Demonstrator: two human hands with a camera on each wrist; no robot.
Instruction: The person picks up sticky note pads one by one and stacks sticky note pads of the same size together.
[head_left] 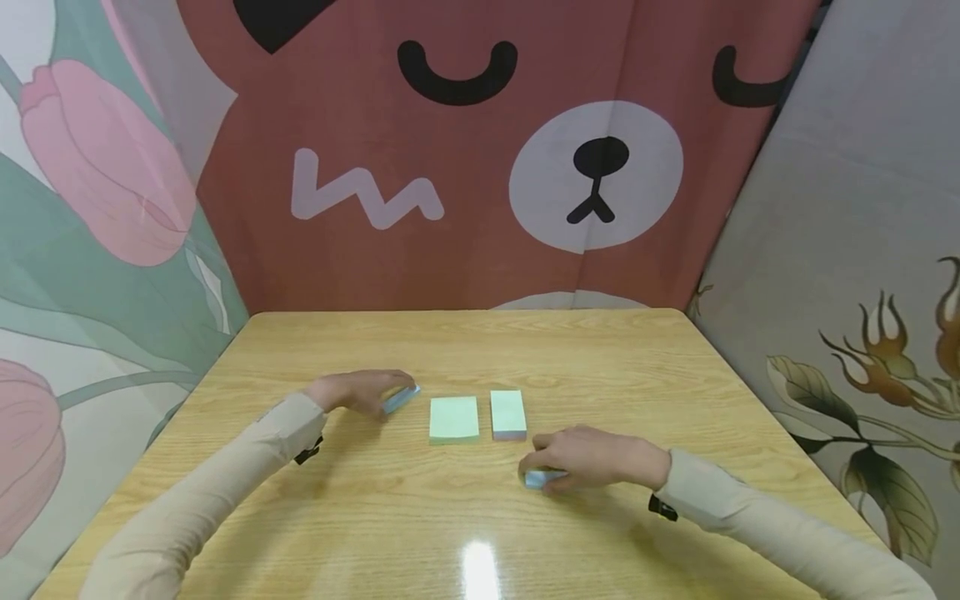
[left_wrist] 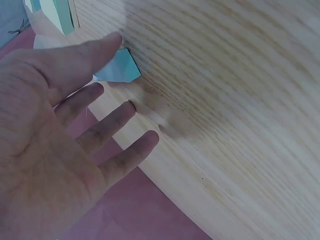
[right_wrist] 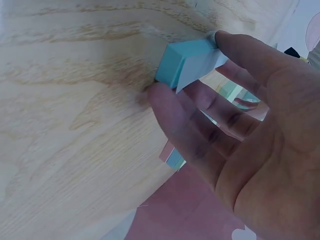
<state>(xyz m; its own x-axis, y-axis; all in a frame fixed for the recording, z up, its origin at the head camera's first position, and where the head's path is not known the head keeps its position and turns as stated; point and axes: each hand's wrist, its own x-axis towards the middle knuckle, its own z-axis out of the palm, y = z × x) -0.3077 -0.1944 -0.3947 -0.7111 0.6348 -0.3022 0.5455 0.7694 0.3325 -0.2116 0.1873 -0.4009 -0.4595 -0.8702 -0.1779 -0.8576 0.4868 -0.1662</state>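
Observation:
In the head view, my left hand [head_left: 365, 392] is at the left of the table around a small blue sticky-note pad [head_left: 401, 398]. The left wrist view has the thumb over this pad [left_wrist: 120, 67] and the index fingertip at its lower edge; the other fingers spread loosely. My right hand [head_left: 588, 457], nearer the front, holds another blue sticky-note pad [head_left: 545, 478]. The right wrist view shows that pad [right_wrist: 187, 62] pinched at opposite ends by thumb and fingers, low over the wood. Between the hands lie a square green pad [head_left: 453, 418] and a narrower pad [head_left: 508, 412], pale green on top.
The wooden table [head_left: 360, 342] reaches back to a reddish curtain [head_left: 465, 267] with a bear face. Flowered curtains hang at the left [head_left: 112, 208] and right [head_left: 825, 250]. The narrower pad's side shows stacked coloured layers [right_wrist: 172, 155] in the right wrist view.

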